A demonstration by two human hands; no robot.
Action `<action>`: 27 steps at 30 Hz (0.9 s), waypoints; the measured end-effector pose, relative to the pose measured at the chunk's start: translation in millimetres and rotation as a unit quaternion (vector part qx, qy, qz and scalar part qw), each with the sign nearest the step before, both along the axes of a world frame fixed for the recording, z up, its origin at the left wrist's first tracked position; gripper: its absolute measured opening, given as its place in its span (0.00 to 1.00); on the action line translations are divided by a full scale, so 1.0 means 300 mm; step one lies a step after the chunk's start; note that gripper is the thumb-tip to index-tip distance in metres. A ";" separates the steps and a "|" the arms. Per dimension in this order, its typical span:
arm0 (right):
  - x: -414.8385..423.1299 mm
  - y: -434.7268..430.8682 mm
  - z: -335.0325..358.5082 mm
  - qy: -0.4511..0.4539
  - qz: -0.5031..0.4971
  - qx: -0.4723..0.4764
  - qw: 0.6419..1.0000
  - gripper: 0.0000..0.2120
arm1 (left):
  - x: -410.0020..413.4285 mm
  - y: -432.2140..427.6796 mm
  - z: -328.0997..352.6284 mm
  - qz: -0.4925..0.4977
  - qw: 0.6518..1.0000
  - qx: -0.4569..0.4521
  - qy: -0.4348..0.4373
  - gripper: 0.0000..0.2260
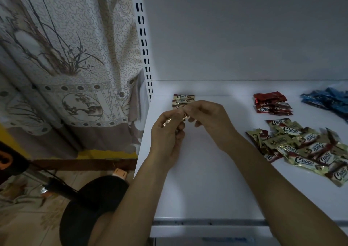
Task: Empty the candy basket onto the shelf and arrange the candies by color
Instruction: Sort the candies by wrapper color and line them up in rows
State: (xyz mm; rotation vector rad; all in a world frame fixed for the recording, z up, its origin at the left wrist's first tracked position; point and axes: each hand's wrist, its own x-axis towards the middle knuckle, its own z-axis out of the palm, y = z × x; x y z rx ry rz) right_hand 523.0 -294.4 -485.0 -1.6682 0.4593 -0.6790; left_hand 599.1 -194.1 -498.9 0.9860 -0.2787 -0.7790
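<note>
With left hand (165, 136) gripping gold candies (167, 123) and right hand (209, 119) pinching one, lay it flush against far-left Choco row (183, 99), labels aligned.

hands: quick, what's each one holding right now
Left hand: closed, gripping gold candies.
Right hand: closed, pinching a gold candy at its fingertips.

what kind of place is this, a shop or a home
Probably a small shop corner, perhaps set up in a home: a white retail shelf with a slotted upright, wrapped candies sorted into a gold pile, a red pile and a blue pile, and a patterned curtain beside it.
</note>
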 end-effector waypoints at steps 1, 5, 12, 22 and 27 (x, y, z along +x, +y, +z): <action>-0.001 -0.003 -0.001 -0.010 -0.014 0.014 1.000 0.04 | -0.002 0.001 0.004 -0.016 1.000 -0.008 0.001 0.04; 0.004 -0.012 -0.007 -0.032 -0.047 0.093 0.994 0.07 | -0.003 0.001 0.018 -0.045 0.999 -0.007 0.018 0.15; -0.005 -0.023 0.004 -0.063 -0.080 0.121 0.987 0.05 | -0.009 0.002 0.012 -0.028 0.999 0.000 -0.023 0.05; -0.012 -0.015 0.017 -0.084 -0.039 0.156 0.983 0.04 | 0.003 0.003 0.008 -0.027 1.000 0.006 0.006 0.08; -0.005 -0.006 0.005 -0.058 -0.049 0.094 0.993 0.08 | 0.002 0.004 0.005 -0.011 1.000 -0.001 -0.003 0.06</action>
